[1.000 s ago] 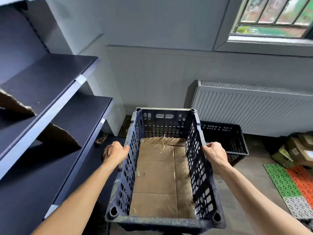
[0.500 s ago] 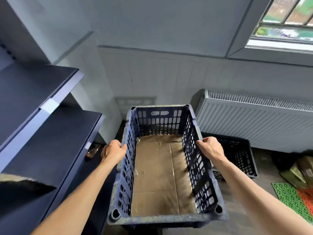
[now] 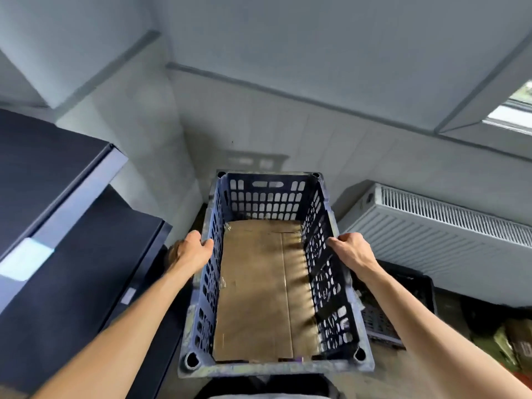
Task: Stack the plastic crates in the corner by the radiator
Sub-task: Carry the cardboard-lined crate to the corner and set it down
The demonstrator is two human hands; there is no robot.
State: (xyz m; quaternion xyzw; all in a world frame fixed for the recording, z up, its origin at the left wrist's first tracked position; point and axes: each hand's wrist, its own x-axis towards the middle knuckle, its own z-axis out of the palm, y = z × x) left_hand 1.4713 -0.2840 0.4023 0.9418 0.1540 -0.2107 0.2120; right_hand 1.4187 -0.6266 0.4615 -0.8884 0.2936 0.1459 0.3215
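Beside the radiator [image 3: 449, 234], both hands' grips, left hand [image 3: 191, 250] and right hand [image 3: 352, 249], clasp a cardboard-lined [image 3: 259, 289] crate [image 3: 267, 367].

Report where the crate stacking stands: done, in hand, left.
Done: one black crate sits on the floor by the radiator; nothing is seen stacked on it. In hand: the left hand and right hand grip the long rims of the blue crate, held up facing the corner. Left: set it down on a stack; whether more crates wait is out of view.
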